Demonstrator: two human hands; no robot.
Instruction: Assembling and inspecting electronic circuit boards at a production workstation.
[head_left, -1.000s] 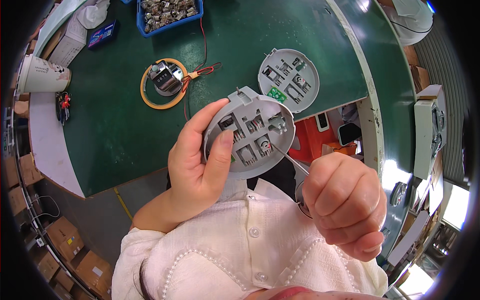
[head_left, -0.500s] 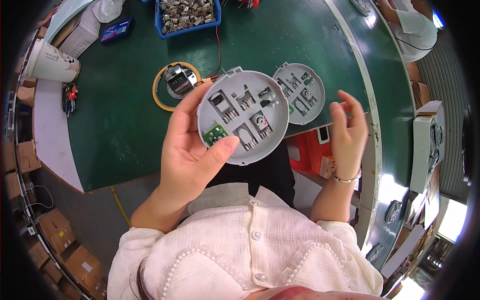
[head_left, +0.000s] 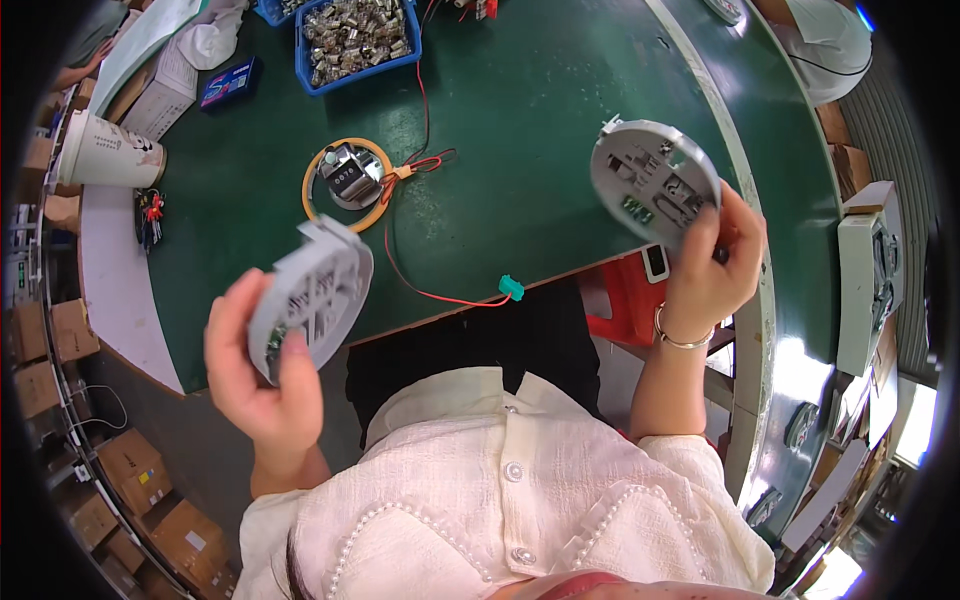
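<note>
My left hand [head_left: 262, 375] grips a round grey plastic housing [head_left: 325, 305] by its rim, thumb on the inner side near a small green circuit board. The housing is tilted and blurred, over the near left part of the bench. At the right, my right hand [head_left: 715, 255] pinches a second round grey housing [head_left: 655, 180] at its near right rim, thumb towards me. It is tilted too, with its slots and green board showing. Between the hands, a red wire ends in a teal connector [head_left: 511, 288] at the bench's front edge.
A hand tally counter [head_left: 352, 180] sits within an orange ring [head_left: 310, 185] on the green bench [head_left: 500, 130]. Farther back is a blue bin [head_left: 310, 82] of small metal parts. A paper cup [head_left: 110, 150] and blue box [head_left: 229, 84] stand left. Another person [head_left: 825, 45] is at far right.
The left housing has moved left and tipped. My right hand, empty before, has taken hold of the second housing and lifted it. The teal connector has come into view.
</note>
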